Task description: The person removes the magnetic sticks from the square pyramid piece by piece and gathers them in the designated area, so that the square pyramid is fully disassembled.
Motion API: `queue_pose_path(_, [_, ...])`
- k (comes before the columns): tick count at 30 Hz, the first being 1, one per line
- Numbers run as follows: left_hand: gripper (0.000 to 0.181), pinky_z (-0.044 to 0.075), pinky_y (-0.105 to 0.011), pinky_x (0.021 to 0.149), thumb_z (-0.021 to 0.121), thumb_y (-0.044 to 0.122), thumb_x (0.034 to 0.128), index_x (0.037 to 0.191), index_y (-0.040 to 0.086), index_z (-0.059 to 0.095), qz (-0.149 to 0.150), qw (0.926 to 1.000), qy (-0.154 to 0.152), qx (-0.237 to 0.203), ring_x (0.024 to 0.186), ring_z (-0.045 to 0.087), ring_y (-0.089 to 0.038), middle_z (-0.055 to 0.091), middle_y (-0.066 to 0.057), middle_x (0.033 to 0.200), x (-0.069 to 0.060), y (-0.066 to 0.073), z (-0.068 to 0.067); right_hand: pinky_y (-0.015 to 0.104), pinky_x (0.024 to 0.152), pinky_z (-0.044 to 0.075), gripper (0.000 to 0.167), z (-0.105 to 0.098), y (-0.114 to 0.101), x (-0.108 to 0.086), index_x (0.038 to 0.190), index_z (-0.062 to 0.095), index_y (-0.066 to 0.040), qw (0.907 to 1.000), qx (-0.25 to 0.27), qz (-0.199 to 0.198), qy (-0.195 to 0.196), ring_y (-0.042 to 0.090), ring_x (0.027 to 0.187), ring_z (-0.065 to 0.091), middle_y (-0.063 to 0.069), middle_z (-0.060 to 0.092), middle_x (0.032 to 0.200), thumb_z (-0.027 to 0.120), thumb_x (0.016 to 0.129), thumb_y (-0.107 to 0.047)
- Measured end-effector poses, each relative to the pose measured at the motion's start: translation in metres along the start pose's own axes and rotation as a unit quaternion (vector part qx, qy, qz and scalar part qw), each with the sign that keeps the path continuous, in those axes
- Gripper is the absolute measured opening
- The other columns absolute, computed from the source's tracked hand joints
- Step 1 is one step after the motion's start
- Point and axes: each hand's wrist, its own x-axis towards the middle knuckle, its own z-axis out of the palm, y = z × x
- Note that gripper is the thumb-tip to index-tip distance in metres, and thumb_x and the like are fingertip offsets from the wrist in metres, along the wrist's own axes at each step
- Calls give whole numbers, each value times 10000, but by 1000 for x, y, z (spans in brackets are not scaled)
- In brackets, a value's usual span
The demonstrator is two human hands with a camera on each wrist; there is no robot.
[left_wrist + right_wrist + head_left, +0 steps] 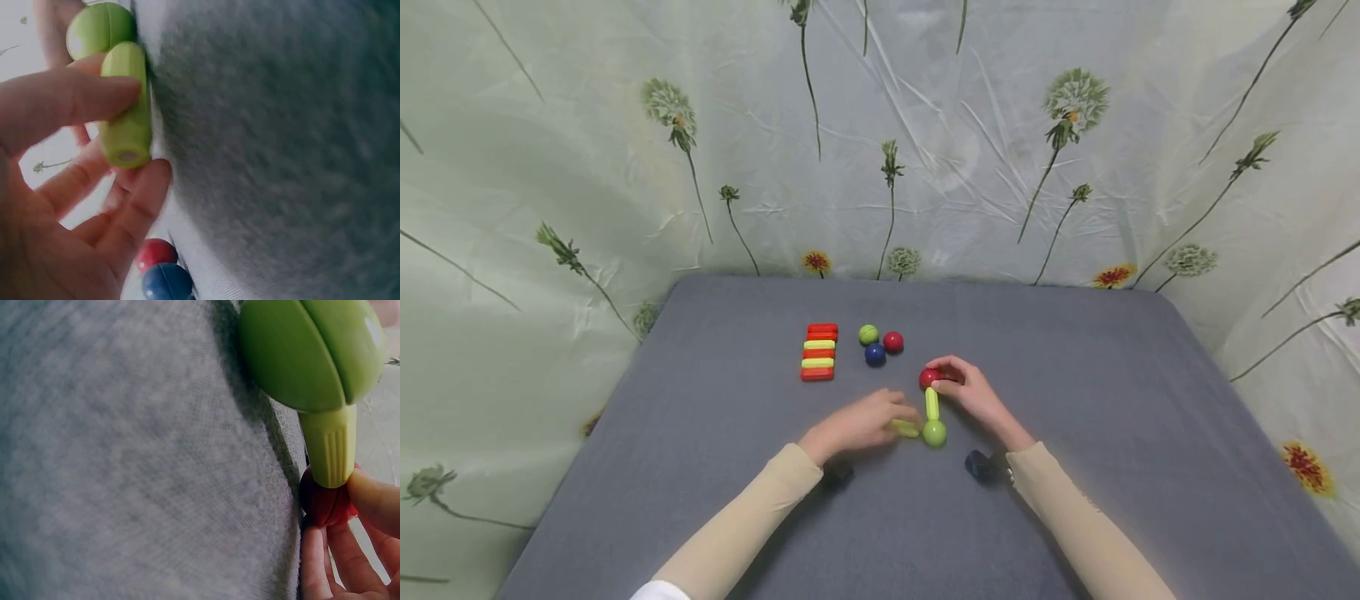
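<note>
My left hand (868,419) pinches a yellow-green rod (127,106) between thumb and fingers, its one end close to a green ball (935,433). A pale hole shows in the rod's near end in the left wrist view. My right hand (973,393) holds a red ball (929,379) between thumb and fingers. Between that red ball and the green ball lies a second yellow-green rod (331,447), in line with both and meeting them end to end. Whether the left hand's rod touches the green ball I cannot tell.
Farther back lie a loose green ball (868,334), a red ball (893,342) and a blue ball (876,355). Left of them, several red and yellow rods (818,353) form a column. All rest on a grey cloth-covered table (715,400), before a floral curtain (850,208).
</note>
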Motion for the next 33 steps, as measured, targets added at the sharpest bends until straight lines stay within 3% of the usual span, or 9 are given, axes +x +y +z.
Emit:
queue_pose_path(4, [347,444,-266,859,642,-24,830,1121,161,684,-238,9986,242,-400,935,536,-113,611,44,1020,-7,-4,-4,359,873,458,286,1,-1,-1,1199,586,-13,10000,-25,28,7,263,1015,563,157,603,1149,614,920,-70])
queue_pose_path(7, [302,456,-297,872,650,-27,832,1090,126,681,-538,9929,727,-767,941,561,-112,640,37,1024,-20,-13,-11,349,873,458,290,1,-1,-1,1202,586,-13,10000,-18,43,2,261,1016,566,157,603,1152,615,918,-64])
queue_pose_path(10, [242,485,-346,823,678,-57,795,994,82,676,-1037,9818,1398,-763,882,581,-152,649,1,951,-38,-23,-21,324,866,455,297,0,0,0,1210,584,-7,10000,18,50,-5,253,1020,566,158,604,1155,614,918,-55])
queue_pose_path(14, [214,507,-378,745,718,-104,736,877,46,660,-1794,9592,2123,-514,809,593,-204,624,-32,861,-61,-39,-30,324,861,454,313,-1,2,0,1224,573,11,9999,115,1,-33,262,1037,560,175,597,1171,612,920,-50])
queue_pose_path(18, [189,497,-393,732,724,-97,725,836,43,662,-2257,9468,2291,-71,820,574,-242,579,-44,841,-74,-50,-34,331,866,453,319,-1,3,0,1230,569,16,9999,131,-17,-53,267,1046,554,180,593,1176,611,921,-51])
queue_pose_path(24, [167,469,-389,674,729,-57,746,847,53,653,-2784,9305,2374,163,791,514,-236,532,-61,824,-75,-54,-34,320,855,455,293,0,1,-1,1198,593,-7,10000,13,38,31,250,1014,564,153,607,1139,617,907,-27])
queue_pose_path(28, [201,460,-394,696,763,-9,754,884,66,630,-2584,9349,2431,108,825,500,-242,519,-70,865,-70,-49,-33,323,827,464,274,0,-1,-3,1161,614,-19,9997,-195,78,97,249,975,571,136,620,1099,645,890,-38])
queue_pose_path(31, [216,476,-395,758,765,36,783,946,64,627,-2035,9540,2191,-236,876,532,-239,526,-60,919,-61,-41,-31,322,794,464,254,0,-3,-6,1113,630,-25,9983,-514,135,242,242,928,573,120,627,1044,686,871,-73])
queue_pose_path(33, [236,486,-389,813,747,62,812,1018,62,632,-1638,9680,1783,-662,932,551,-226,538,-49,982,-53,-34,-27,327,780,459,241,0,-4,-8,1071,630,-29,9961,-772,193,377,233,902,569,109,618,1008,712,858,-107])
